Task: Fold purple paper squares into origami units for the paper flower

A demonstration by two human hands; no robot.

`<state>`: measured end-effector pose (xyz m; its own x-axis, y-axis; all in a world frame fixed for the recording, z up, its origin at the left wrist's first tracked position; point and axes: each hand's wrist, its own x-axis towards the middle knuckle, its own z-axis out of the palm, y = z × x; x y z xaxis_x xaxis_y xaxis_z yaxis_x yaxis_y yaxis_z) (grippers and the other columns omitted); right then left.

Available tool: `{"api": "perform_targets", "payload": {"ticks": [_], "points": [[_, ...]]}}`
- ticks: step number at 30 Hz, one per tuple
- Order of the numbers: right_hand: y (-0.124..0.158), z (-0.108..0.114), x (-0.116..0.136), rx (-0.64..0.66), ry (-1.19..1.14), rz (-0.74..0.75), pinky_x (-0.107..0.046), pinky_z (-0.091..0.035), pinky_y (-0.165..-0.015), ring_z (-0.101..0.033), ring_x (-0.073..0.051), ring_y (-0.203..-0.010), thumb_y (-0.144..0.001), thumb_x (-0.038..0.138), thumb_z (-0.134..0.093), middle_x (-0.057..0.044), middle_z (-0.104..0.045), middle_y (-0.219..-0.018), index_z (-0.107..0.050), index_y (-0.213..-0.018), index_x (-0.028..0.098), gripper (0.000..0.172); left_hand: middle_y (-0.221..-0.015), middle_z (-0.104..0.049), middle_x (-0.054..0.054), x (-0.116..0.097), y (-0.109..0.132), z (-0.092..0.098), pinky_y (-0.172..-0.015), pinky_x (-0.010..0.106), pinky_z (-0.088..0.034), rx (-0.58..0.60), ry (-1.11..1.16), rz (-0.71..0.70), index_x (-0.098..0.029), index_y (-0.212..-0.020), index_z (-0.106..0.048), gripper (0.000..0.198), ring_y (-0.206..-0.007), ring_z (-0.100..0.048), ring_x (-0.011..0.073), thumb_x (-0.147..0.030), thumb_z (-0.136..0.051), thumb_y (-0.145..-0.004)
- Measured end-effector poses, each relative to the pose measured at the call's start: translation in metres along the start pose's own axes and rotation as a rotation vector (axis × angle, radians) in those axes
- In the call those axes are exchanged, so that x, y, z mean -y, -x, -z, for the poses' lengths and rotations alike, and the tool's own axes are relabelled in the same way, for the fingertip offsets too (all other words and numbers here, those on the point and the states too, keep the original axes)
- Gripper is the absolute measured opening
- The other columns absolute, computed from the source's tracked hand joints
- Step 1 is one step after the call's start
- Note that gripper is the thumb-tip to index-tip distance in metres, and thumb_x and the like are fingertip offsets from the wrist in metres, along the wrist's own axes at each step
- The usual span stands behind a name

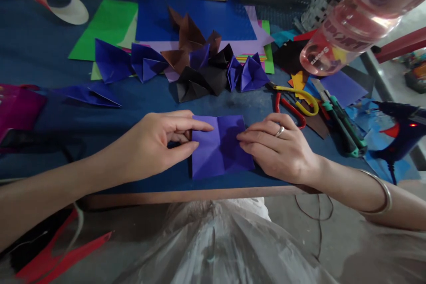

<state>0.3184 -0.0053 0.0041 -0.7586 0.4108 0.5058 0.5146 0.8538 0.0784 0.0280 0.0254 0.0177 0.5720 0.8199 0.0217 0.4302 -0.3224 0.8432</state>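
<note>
A square of purple paper with a crease down its middle lies near the front edge of the table. On its left edge is my left hand, the thumb at the side and the index finger stretched over the top. My right hand, with a ring on one finger, grips the right edge. Behind the paper stand folded purple pieces, a folded black piece and folded brown pieces. Another folded purple piece lies farther left.
To the right are scissors with red and yellow handles, a green cutter, a glue gun with a lit red light and a pink bottle. Blue sheets and a green sheet lie at the back.
</note>
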Motion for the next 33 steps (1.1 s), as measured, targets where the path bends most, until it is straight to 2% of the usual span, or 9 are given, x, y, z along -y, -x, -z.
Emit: {"api": "perform_targets", "payload": {"ticks": [3,6,9,12,16,21,25,30,33], "points": [[0.000,0.002,-0.003,0.040,-0.029,0.025,-0.042,-0.054,-0.094,-0.076,-0.021,-0.100,-0.102,0.012,-0.059,-0.005,-0.086,-0.113,-0.075,-0.100,0.016,0.017,-0.078,-0.062,-0.004,-0.001,0.002,0.002,-0.053,0.015,-0.048,0.000,-0.105,-0.059,-0.025,-0.114,-0.082,0.026,-0.058,-0.060,0.0065,-0.029,-0.063,-0.098],[0.001,0.005,-0.005,0.071,-0.035,0.057,-0.044,-0.055,-0.095,-0.075,-0.023,-0.104,-0.107,0.025,-0.055,-0.007,-0.085,-0.116,-0.076,-0.102,0.016,0.023,-0.077,-0.064,-0.003,0.000,0.005,0.004,-0.054,0.021,-0.048,0.002,-0.323,-0.213,-0.024,-0.117,-0.081,0.027,-0.059,-0.060,0.0088,-0.030,-0.058,-0.105],[0.002,0.005,-0.005,0.072,-0.021,0.068,-0.043,-0.055,-0.095,-0.075,-0.022,-0.104,-0.111,0.034,-0.054,-0.006,-0.085,-0.115,-0.076,-0.098,0.018,0.031,-0.091,-0.069,0.005,0.004,0.011,0.003,-0.068,0.032,-0.056,-0.107,-0.642,-0.401,-0.022,-0.114,-0.081,0.026,-0.078,-0.068,0.0183,-0.031,-0.058,-0.107],[0.002,0.005,-0.004,0.057,-0.008,0.067,-0.042,-0.056,-0.094,-0.076,-0.021,-0.101,-0.111,0.032,-0.057,-0.006,-0.086,-0.111,-0.077,-0.097,0.017,0.029,-0.126,-0.073,0.013,0.008,0.019,-0.002,-0.094,0.046,-0.062,-0.125,-0.790,-0.562,-0.017,-0.114,-0.077,0.021,-0.113,-0.072,0.0299,-0.018,-0.059,-0.104],[0.001,0.005,-0.003,0.048,0.017,0.077,-0.042,-0.057,-0.092,-0.077,-0.020,-0.099,-0.109,0.029,-0.060,-0.004,-0.086,-0.110,-0.077,-0.092,0.020,0.026,-0.145,-0.069,0.012,0.011,0.030,-0.009,-0.117,0.041,-0.057,0.004,-0.630,-0.618,-0.013,-0.139,-0.065,0.044,-0.133,-0.067,0.0239,-0.006,-0.047,-0.099],[0.001,0.006,-0.002,0.007,-0.004,0.122,-0.038,-0.059,-0.088,-0.077,-0.018,-0.094,-0.106,0.024,-0.065,-0.003,-0.086,-0.102,-0.077,-0.085,0.022,0.024,-0.133,-0.078,0.015,0.009,0.035,-0.013,-0.115,0.038,-0.061,-0.041,-0.699,-0.696,-0.007,-0.132,-0.068,0.034,-0.126,-0.074,0.0254,-0.028,-0.059,-0.107],[0.002,0.007,0.000,-0.023,-0.118,0.153,-0.038,-0.060,-0.088,-0.078,-0.019,-0.092,-0.107,0.029,-0.066,-0.003,-0.086,-0.098,-0.076,-0.085,0.021,0.025,-0.116,-0.084,0.006,0.007,0.036,-0.018,-0.101,0.028,-0.066,-0.052,-0.740,-0.736,-0.011,-0.119,-0.071,0.023,-0.105,-0.082,0.0169,-0.016,-0.051,-0.111],[-0.001,0.004,0.006,0.002,-0.404,-0.073,-0.037,-0.057,-0.086,-0.078,-0.019,-0.086,-0.106,0.042,-0.069,-0.006,-0.084,-0.094,-0.072,-0.098,0.015,0.029,-0.105,-0.086,-0.001,-0.001,0.039,-0.025,-0.085,0.023,-0.067,-0.176,-0.618,-0.633,-0.018,-0.118,-0.071,0.022,-0.089,-0.083,0.0135,-0.020,-0.050,-0.113],[-0.004,0.002,0.010,0.008,-0.521,-0.266,-0.034,-0.055,-0.081,-0.076,-0.015,-0.079,-0.108,0.035,-0.068,-0.003,-0.081,-0.087,-0.071,-0.096,0.016,0.023,-0.094,-0.086,-0.005,-0.005,0.039,-0.027,-0.075,0.021,-0.066,-0.217,-0.589,-0.445,-0.022,-0.121,-0.070,0.023,-0.073,-0.081,0.0124,-0.026,-0.049,-0.114]]}}
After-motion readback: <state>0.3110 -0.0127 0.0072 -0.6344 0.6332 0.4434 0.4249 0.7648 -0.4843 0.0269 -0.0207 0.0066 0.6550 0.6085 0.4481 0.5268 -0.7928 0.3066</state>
